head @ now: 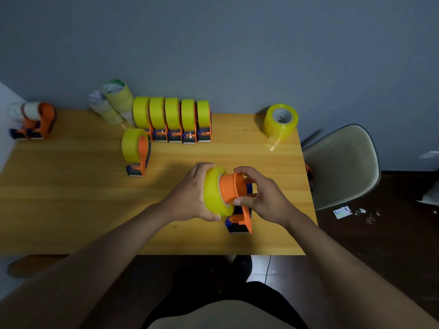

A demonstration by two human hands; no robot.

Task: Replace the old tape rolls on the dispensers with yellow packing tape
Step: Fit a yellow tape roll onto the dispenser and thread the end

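Observation:
My left hand (190,195) grips a yellow tape roll (213,193) whose core sits partly over the orange hub of a dispenser (240,210). My right hand (261,198) holds that orange and blue dispenser by its hub rim, near the table's front right. A row of several dispensers loaded with yellow tape (172,119) stands at the back. One more loaded dispenser (136,150) stands apart in front of the row. A spare yellow roll (281,122) lies at the back right. Dispensers with pale old tape (33,119) stand at the far left.
Several pale used rolls (111,103) are piled at the back left against the grey wall. A grey chair (344,167) stands right of the wooden table (71,198). Small litter (344,212) lies on the dark floor.

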